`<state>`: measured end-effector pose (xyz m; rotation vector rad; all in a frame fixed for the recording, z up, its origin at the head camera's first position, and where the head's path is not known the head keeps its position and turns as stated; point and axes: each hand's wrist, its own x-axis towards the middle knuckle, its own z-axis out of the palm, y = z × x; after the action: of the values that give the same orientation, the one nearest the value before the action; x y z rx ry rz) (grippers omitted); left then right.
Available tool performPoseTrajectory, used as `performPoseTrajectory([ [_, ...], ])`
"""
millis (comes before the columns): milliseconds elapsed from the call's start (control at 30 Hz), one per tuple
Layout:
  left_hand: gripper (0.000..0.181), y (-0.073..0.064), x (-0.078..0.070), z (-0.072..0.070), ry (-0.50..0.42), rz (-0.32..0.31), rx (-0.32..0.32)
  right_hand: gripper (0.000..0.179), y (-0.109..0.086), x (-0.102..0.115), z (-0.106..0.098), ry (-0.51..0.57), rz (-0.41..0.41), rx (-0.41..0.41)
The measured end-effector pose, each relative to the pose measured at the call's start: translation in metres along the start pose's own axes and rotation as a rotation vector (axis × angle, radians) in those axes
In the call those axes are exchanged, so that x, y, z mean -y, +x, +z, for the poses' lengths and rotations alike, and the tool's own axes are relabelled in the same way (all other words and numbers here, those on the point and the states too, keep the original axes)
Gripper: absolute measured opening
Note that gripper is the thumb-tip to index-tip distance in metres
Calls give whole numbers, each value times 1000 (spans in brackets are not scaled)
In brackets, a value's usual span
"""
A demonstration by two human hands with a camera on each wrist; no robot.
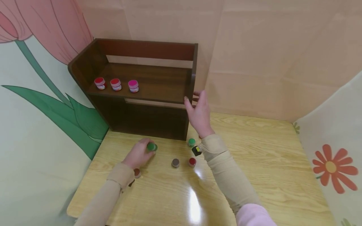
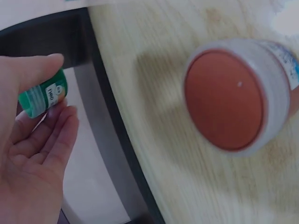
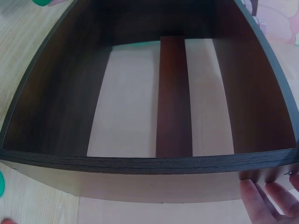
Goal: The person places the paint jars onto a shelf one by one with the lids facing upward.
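Note:
My left hand (image 1: 139, 154) holds a small green-lidded jar (image 1: 152, 146) between thumb and fingers, just above the table in front of the dark brown shelf (image 1: 158, 121). In the left wrist view the green jar (image 2: 44, 95) lies tilted, showing its label. My right hand (image 1: 200, 114) rests its fingers (image 3: 256, 200) against the outer face of the shelf's right side panel. By the left wrist is a brown-lidded jar (image 1: 137, 173), large in the left wrist view. A grey-brown-lidded jar (image 1: 175, 163), a dark red-lidded jar (image 1: 192, 162) and another green-lidded jar (image 1: 191, 142) stand on the table.
On the shelf's upper board two red-lidded jars, one at far left (image 1: 100, 83) and its neighbour (image 1: 116, 84), stand in a row with a pink-lidded jar (image 1: 133, 86). Something reddish is mostly hidden by the right wrist. Wood-patterned table (image 1: 263, 163) extends to the right.

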<state>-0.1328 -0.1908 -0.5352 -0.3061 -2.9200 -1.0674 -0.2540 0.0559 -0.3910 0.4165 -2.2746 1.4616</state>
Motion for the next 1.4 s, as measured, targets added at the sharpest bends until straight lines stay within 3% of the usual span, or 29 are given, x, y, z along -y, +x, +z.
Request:
performPoseTrajectory([
  [533,31,7,-9,-23,-61,23,-188,41,0,0,-2,7,19,3],
  [1000,28,14,-39,-44,156,111,-432,41,0,-1,-2,9,6,1],
  [1200,32,19,-48,-56,204,163,-540,39,0,0,-3,0,7,3],
  [1400,36,27,-61,-77,214,216,-645,40,0,0,-3,-4,11,4],
])
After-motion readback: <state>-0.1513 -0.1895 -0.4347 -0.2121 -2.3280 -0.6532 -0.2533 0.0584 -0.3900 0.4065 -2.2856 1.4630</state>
